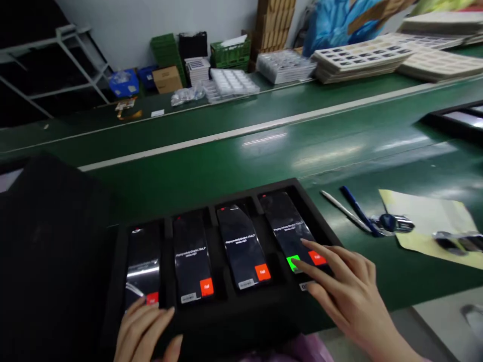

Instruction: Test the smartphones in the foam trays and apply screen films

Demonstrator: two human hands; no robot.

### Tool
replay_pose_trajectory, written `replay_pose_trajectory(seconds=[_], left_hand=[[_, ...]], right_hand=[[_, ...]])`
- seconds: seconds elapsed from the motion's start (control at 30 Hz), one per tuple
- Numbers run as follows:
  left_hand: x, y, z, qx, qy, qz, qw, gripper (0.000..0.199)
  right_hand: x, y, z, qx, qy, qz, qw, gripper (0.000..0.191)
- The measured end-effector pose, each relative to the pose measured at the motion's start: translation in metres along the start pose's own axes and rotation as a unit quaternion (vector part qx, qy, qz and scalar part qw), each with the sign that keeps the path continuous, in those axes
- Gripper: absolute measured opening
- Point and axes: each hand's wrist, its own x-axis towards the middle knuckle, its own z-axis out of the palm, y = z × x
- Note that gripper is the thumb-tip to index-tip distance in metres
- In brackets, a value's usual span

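Observation:
Several smartphones lie in a row, each in its own slot of a black foam tray (241,317). Over the rightmost phone (281,216) is my right hand (347,286), fingers spread, one fingertip at the green button on the lit screen. That screen also has a red "Fail" button. My left hand (141,332) rests at the lower end of the leftmost phone (143,251), its fingers stretched out and holding nothing. Between them, a second phone (192,256) and a third phone (241,246) show white text and red "Fail" buttons.
A white pen (345,211), a blue pen (358,208) and yellow paper (422,226) lie right of the tray. Black foam (49,251) stands at left. Across the green bench are plastic trays (234,83), stacked panels (358,58) and a person in blue (328,25).

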Motion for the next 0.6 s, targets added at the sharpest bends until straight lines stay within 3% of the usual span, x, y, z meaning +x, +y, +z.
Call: replay_pose_trajectory(seconds=[0.13,0.3,0.47,0.6], left_hand=[[-0.007,-0.012,-0.008,0.072,-0.062,-0.004,0.995,0.036],[-0.002,-0.007,-0.004,0.124,-0.112,-0.005,0.986,0.048],[-0.001,-0.006,-0.003,0.115,-0.115,-0.01,0.987,0.052],[-0.002,-0.007,-0.006,0.108,-0.126,-0.015,0.986,0.055]], right_hand=[[0.001,-0.011,0.008,0.052,0.004,-0.013,0.999,0.033],[0.033,-0.043,0.022,0.118,-0.031,-0.095,0.988,0.026],[0.049,-0.057,0.033,0.116,-0.048,-0.135,0.983,0.037],[0.045,-0.055,0.027,0.102,-0.047,-0.123,0.986,0.033]])
